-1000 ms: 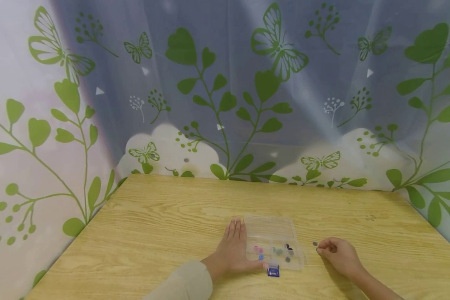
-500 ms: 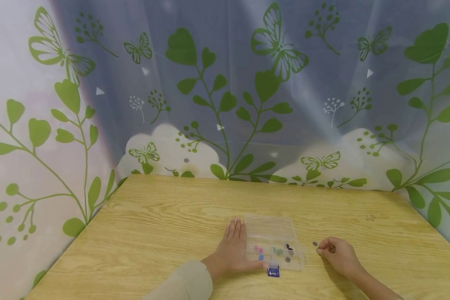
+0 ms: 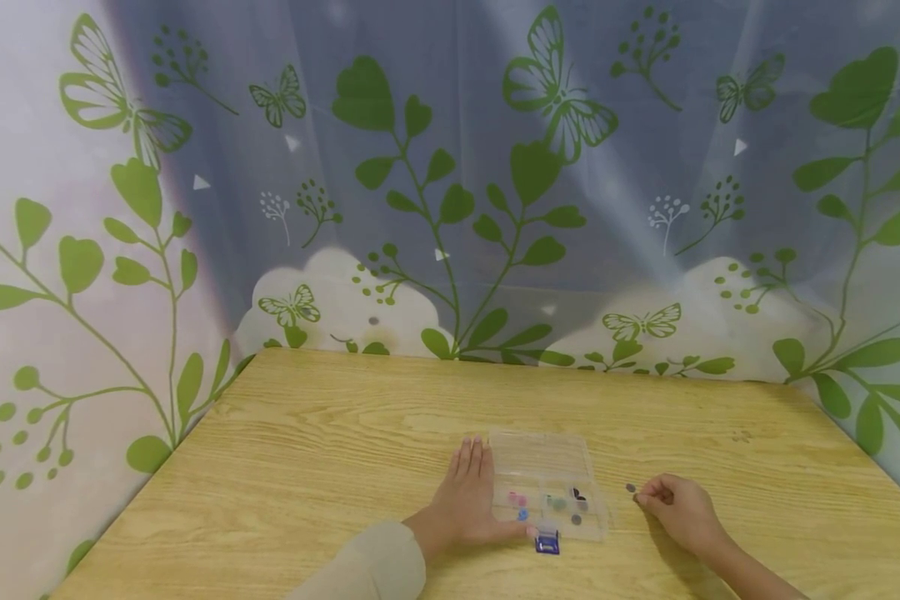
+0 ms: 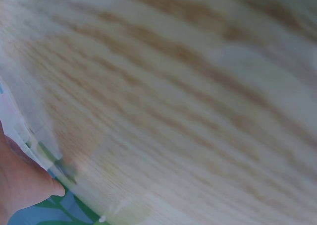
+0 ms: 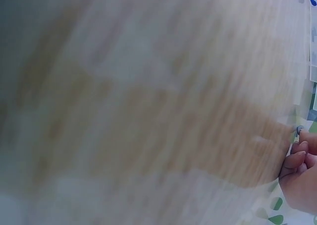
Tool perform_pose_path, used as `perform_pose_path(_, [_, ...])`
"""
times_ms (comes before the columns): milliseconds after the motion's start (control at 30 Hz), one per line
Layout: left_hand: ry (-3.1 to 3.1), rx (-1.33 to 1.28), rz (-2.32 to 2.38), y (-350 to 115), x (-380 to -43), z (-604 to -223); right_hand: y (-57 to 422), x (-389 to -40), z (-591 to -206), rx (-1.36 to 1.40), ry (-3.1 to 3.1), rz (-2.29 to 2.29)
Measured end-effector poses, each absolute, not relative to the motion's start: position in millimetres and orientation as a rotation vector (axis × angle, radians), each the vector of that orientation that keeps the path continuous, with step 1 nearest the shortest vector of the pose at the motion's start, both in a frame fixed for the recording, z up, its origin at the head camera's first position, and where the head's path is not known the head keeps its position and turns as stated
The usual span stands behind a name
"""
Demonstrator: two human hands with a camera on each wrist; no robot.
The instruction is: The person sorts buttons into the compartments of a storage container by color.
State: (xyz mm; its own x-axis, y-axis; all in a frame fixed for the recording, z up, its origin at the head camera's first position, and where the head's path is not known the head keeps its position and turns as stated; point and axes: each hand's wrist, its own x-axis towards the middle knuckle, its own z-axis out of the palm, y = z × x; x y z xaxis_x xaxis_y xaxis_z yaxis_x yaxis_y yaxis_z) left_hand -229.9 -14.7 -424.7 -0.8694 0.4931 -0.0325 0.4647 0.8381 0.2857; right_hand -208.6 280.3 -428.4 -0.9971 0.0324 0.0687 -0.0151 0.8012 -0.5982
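Observation:
A clear plastic compartment box [image 3: 543, 500] lies on the wooden table, its transparent lid [image 3: 543, 454] folded back on the far side. My left hand [image 3: 465, 500] rests along the box's left side, fingers straight and thumb stretched along the front edge by a blue latch [image 3: 547, 542]. To the right of the box, my right hand [image 3: 678, 510] has its fingers curled, thumb and index fingertip pinched together at a small dark piece. Just beyond those fingertips shows a dark grey disc [image 3: 631, 487]. The right wrist view shows a small grey-blue piece [image 5: 299, 130] at the fingertips.
Inside the box sit small pink pieces [image 3: 517, 499], a blue one [image 3: 522, 515], green ones [image 3: 557, 502], and dark ones including a grey disc [image 3: 576, 519]. Several small pale pieces [image 3: 741, 435] lie at the table's far right. A leaf-patterned curtain [image 3: 450, 208] stands behind.

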Motion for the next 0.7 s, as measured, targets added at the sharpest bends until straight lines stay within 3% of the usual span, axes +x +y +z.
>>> perform_pose_path(700, [2.939, 0.77, 0.392, -14.0, -232.5, -427.9, 278.5, -207.8, -423.7, -0.071, -2.901, 0.985])
